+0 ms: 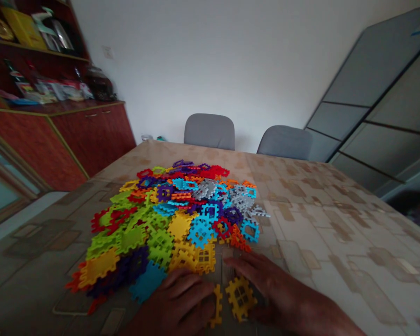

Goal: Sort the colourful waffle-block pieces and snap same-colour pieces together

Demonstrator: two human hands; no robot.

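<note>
Our two hands are bare. We see rounded knuckles and closely set fingers on the left hand (184,298), its wrist dim; the right hand (271,282) has long, slim fingers and runs into our bare, smooth-contoured forearm (311,305). Our nails are too blurred to tell.

Plastic tiles (180,225) are lime green, yellow, bright blue, purple, red, orange and grey; the beige table (318,252) shows brown rectangles; the chairs (209,131) are grey, the cabinet (94,130) reddish-brown.
</note>
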